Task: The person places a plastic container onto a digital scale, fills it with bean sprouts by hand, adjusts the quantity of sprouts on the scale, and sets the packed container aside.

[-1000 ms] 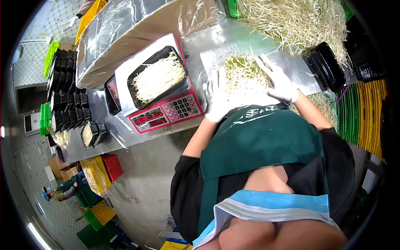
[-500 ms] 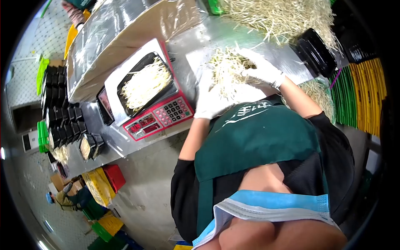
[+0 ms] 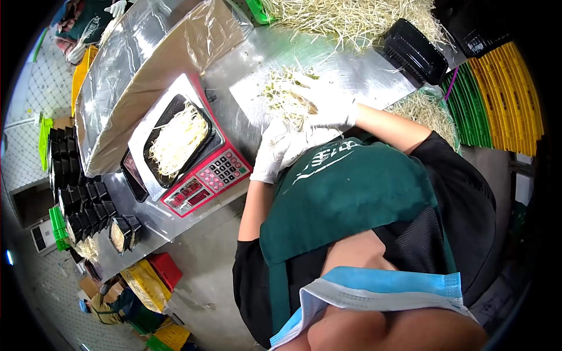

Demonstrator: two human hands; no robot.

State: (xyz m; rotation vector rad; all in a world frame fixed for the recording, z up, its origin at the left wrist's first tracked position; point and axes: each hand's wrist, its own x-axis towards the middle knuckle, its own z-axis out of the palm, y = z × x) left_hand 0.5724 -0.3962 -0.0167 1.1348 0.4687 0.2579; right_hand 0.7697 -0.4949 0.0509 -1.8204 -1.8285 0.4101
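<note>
A tangled bunch of bean sprouts [image 3: 288, 99] lies between my two white-gloved hands, close to the apron front. My left hand [image 3: 274, 149] cups the near left side of the bunch, its fingers closed and partly lost in the glare. From the right, my right hand [image 3: 331, 111] is wrapped over the sprouts, with its fingertips partly hidden. Left of my hands stands a red and white digital scale [image 3: 218, 176]. A black tray [image 3: 205, 137] holding pale bean sprouts [image 3: 177, 140] rests tilted in view on its pan.
A large sprout heap [image 3: 357, 20] spreads across the metal table's far side, beside stacked black trays [image 3: 414, 51]. Plastic-covered cardboard [image 3: 137, 88] stands behind the scale. Filled black trays [image 3: 88, 207] line the left end. Green and yellow crates [image 3: 506, 96] stand right. Co-workers appear at left.
My right hand has come closer to my left, lowering over the sprouts. The bunch is more gathered. The whole view has shifted, with the scale now lower and further left.
</note>
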